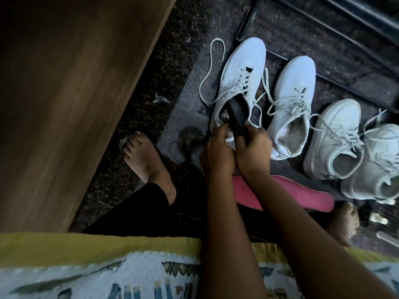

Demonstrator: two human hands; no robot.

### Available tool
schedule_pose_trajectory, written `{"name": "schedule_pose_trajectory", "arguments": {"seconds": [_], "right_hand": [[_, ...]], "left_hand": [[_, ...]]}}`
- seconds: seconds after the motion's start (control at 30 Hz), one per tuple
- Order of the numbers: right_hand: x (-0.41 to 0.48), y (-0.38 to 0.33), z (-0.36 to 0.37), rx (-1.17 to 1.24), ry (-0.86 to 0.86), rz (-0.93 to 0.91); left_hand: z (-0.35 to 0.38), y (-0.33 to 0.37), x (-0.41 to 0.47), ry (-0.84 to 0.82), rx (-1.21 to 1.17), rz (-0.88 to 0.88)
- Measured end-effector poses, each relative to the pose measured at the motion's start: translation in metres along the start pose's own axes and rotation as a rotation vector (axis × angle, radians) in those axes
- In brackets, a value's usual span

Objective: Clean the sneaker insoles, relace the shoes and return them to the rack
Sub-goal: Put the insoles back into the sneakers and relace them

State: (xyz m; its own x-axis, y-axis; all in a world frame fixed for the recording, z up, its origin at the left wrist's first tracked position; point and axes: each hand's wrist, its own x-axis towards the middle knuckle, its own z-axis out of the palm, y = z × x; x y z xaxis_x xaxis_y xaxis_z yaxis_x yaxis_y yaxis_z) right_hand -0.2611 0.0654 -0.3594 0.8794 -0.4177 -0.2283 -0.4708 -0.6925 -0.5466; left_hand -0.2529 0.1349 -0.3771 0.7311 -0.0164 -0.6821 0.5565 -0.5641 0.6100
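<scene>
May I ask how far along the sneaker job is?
Nothing looks finished yet. In hand: the right hand holds a black insole partway inside the leftmost sneaker, the left hand gripping its heel. Left: the pink insole lies on the floor, laces hang loose, four sneakers stand beside the rack.

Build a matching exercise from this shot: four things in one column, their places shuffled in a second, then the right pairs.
Things
1. black insole
2. pink insole
3. shoe rack
4. wooden panel

Places
A. flat on the floor, under a forearm
B. filling the left of the view
C. sticking out of the leftmost sneaker, gripped by the right hand
D. top right of the view

Pairs: 1-C, 2-A, 3-D, 4-B
</scene>
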Motion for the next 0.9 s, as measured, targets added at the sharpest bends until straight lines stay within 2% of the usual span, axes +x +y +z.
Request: {"name": "schedule_pose_trajectory", "arguments": {"seconds": [0.23, 0.33, 0.47, 0.6, 0.7, 0.77, 0.9], "right_hand": [[0.039, -0.003, 0.026, 0.032, 0.042, 0.057], [0.054, -0.014, 0.036, 0.074, 0.078, 0.111], [0.067, -0.013, 0.043, -0.153, 0.087, 0.163], [0.070, 0.006, 0.042, -0.135, 0.071, 0.002], [0.062, 0.016, 0.028, -0.024, -0.068, -0.182], [0.047, 0.025, 0.016, -0.074, -0.154, -0.301], [0.025, 0.036, 0.005, -0.203, -0.220, -0.461]], "left_hand": [[-0.004, 0.000, -0.002, -0.092, 0.101, -0.010], [-0.004, 0.004, -0.004, -0.105, 0.153, -0.071], [-0.005, 0.005, -0.008, -0.071, 0.185, -0.120], [0.000, 0.004, -0.015, -0.103, 0.184, -0.087], [0.005, 0.006, -0.017, -0.079, 0.122, -0.087], [0.011, 0.007, -0.018, -0.075, 0.082, -0.087], [0.013, 0.005, -0.017, -0.062, 0.088, -0.089]]}}
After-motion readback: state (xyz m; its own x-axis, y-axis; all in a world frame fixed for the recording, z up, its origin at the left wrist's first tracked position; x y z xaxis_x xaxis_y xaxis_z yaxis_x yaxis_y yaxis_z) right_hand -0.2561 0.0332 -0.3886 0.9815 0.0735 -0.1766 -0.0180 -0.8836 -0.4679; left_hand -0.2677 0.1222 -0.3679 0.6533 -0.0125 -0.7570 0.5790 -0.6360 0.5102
